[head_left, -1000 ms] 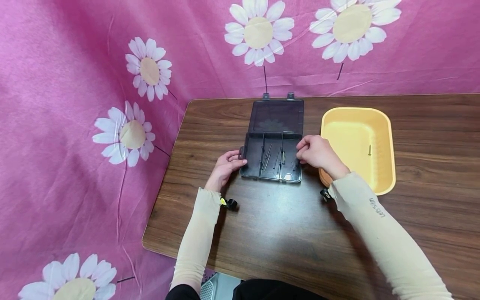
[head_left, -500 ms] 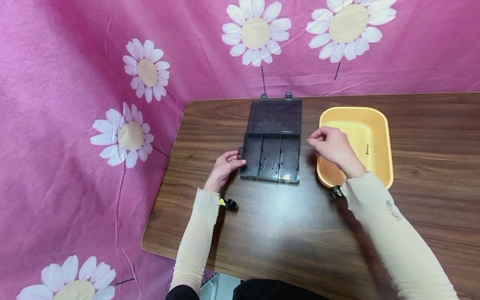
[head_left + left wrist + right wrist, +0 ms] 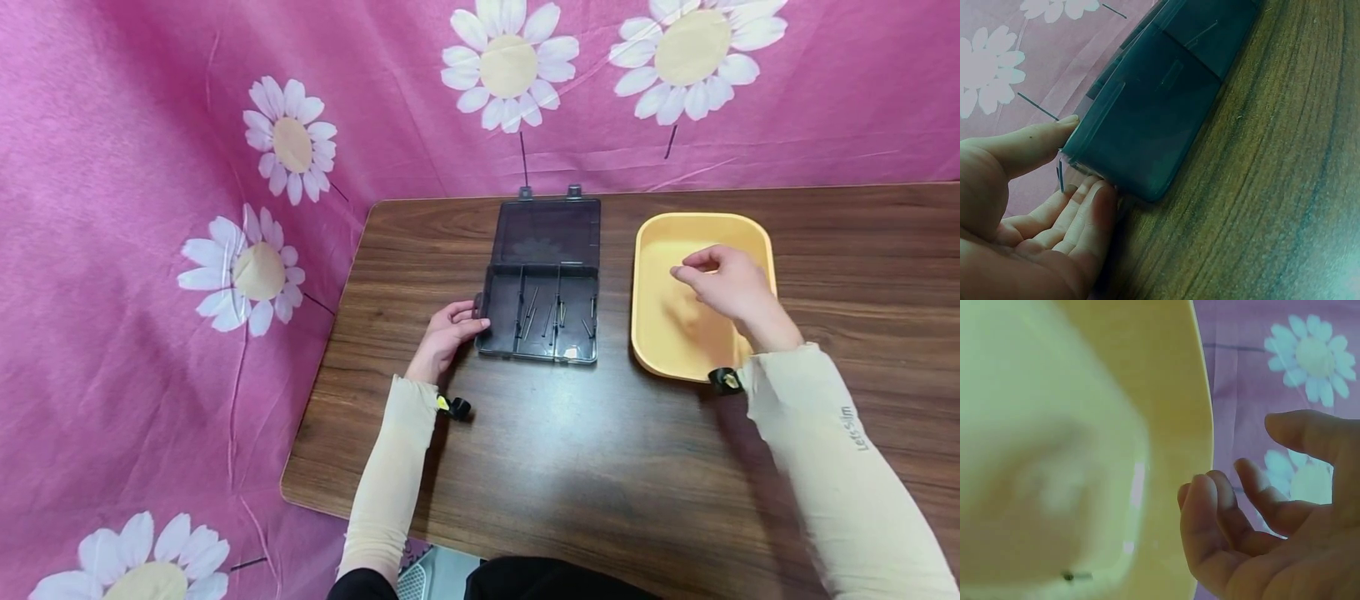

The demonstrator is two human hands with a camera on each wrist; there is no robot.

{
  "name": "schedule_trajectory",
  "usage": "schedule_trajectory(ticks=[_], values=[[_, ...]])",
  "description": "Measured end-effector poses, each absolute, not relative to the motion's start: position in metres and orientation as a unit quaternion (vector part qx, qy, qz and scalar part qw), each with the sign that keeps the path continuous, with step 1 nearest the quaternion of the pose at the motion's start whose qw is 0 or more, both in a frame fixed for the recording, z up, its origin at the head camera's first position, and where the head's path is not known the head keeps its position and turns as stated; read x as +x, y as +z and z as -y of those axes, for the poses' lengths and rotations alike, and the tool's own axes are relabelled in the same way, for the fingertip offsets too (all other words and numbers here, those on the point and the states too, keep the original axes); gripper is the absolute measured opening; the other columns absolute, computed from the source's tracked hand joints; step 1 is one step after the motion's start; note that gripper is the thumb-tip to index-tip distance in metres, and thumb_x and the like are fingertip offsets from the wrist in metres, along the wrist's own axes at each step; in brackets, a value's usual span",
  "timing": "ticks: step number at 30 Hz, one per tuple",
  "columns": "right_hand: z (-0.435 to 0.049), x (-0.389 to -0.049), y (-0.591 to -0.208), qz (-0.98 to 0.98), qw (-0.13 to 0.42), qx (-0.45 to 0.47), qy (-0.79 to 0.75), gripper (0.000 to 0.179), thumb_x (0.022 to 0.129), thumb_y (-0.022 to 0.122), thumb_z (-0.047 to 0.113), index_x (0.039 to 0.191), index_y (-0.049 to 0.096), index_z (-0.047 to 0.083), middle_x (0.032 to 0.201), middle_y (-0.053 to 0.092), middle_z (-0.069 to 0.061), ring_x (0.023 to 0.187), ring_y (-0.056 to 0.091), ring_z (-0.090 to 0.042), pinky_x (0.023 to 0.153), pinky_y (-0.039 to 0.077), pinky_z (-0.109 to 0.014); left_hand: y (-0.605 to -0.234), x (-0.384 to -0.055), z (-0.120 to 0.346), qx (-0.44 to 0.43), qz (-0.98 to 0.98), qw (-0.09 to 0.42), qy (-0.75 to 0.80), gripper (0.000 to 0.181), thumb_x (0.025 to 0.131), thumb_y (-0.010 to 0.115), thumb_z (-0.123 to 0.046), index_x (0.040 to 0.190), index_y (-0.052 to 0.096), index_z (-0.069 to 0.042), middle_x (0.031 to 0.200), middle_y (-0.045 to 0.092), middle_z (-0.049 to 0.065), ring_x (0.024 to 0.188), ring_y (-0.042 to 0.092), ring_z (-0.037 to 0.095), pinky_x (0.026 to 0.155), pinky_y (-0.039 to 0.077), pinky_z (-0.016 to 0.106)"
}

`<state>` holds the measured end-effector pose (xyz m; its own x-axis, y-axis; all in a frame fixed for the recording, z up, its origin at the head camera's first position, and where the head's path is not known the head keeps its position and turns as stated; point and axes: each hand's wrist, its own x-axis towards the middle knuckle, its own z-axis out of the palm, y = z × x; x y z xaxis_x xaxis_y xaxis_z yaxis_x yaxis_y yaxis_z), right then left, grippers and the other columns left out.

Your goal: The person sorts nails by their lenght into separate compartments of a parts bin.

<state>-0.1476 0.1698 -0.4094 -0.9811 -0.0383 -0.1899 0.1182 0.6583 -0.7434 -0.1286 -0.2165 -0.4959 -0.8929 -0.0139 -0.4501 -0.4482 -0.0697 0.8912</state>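
Observation:
A dark translucent compartment box lies with its lid folded back on the table. Thin metal nails or screws lie in its middle and right compartments. My left hand holds the box by its left side, thumb at the upper edge and fingers against the side below. Over the yellow tray hovers my right hand, thumb apart from its loosely curled fingers, nothing between them. One small screw lies on the tray floor; in the head view the hand hides it.
The brown wooden table carries both containers, the tray to the right of the box. A pink flowered cloth hangs behind and to the left. Each wrist bears a small black camera.
My right hand has moved right, from the box's right compartment across to above the yellow tray. Small screws show in that compartment where the hand was. My left hand keeps its hold.

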Motion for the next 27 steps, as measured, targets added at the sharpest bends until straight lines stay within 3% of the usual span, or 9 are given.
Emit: schedule_trajectory(ticks=[7, 10, 14, 17, 20, 27], values=[[-0.195, -0.152, -0.401, -0.929, 0.139, 0.010, -0.342, 0.059, 0.084, 0.050, 0.051, 0.108, 0.053, -0.002, 0.099, 0.057, -0.020, 0.072, 0.055, -0.019, 0.057, 0.040, -0.028, -0.496, -0.129, 0.216, -0.172, -0.662, 0.153, 0.714, 0.048, 0.074, 0.067, 0.005, 0.119, 0.050, 0.000, 0.098, 0.061, 0.007, 0.084, 0.060, 0.009, 0.073, 0.049, 0.018], [-0.201, -0.157, -0.400, -0.943, 0.148, -0.008, -0.298, 0.051, 0.083, 0.051, 0.049, 0.096, 0.058, 0.000, 0.084, 0.061, -0.014, 0.076, 0.049, -0.026, 0.057, 0.035, -0.029, -0.496, -0.129, 0.216, -0.174, -0.662, 0.153, 0.713, 0.048, 0.074, 0.067, 0.005, 0.119, 0.050, -0.001, 0.098, 0.062, 0.007, 0.085, 0.060, 0.009, 0.074, 0.049, 0.019], [-0.206, -0.166, -0.401, -0.953, 0.173, -0.033, -0.246, 0.037, 0.082, 0.052, 0.040, 0.065, 0.055, 0.007, 0.057, 0.055, -0.003, 0.060, 0.044, -0.022, 0.051, 0.032, -0.029, -0.495, -0.129, 0.216, -0.179, -0.661, 0.153, 0.712, 0.048, 0.074, 0.067, 0.005, 0.119, 0.050, -0.001, 0.100, 0.062, 0.009, 0.085, 0.060, 0.009, 0.074, 0.049, 0.019], [-0.207, -0.173, -0.402, -0.953, 0.205, -0.058, -0.215, 0.034, 0.079, 0.051, 0.030, 0.051, 0.046, 0.011, 0.048, 0.046, 0.001, 0.050, 0.037, -0.017, 0.047, 0.030, -0.029, -0.496, -0.129, 0.216, -0.180, -0.662, 0.155, 0.711, 0.048, 0.074, 0.067, 0.004, 0.118, 0.050, -0.001, 0.101, 0.061, 0.010, 0.085, 0.059, 0.010, 0.074, 0.049, 0.019], [-0.206, -0.178, -0.404, -0.949, 0.238, -0.075, -0.192, 0.032, 0.076, 0.050, 0.023, 0.048, 0.042, 0.012, 0.044, 0.038, 0.002, 0.043, 0.034, -0.014, 0.044, 0.030, -0.028, -0.496, -0.129, 0.216, -0.179, -0.663, 0.155, 0.711, 0.048, 0.074, 0.067, 0.004, 0.118, 0.050, -0.001, 0.100, 0.061, 0.010, 0.085, 0.059, 0.009, 0.074, 0.049, 0.019], [-0.202, -0.187, -0.411, -0.939, 0.293, -0.066, -0.167, 0.017, 0.072, 0.048, 0.013, 0.056, 0.045, 0.008, 0.045, 0.041, 0.001, 0.039, 0.041, -0.011, 0.042, 0.036, -0.026, -0.496, -0.128, 0.217, -0.177, -0.666, 0.155, 0.708, 0.048, 0.074, 0.068, 0.003, 0.118, 0.050, -0.002, 0.102, 0.061, 0.010, 0.086, 0.060, 0.010, 0.074, 0.049, 0.020]])
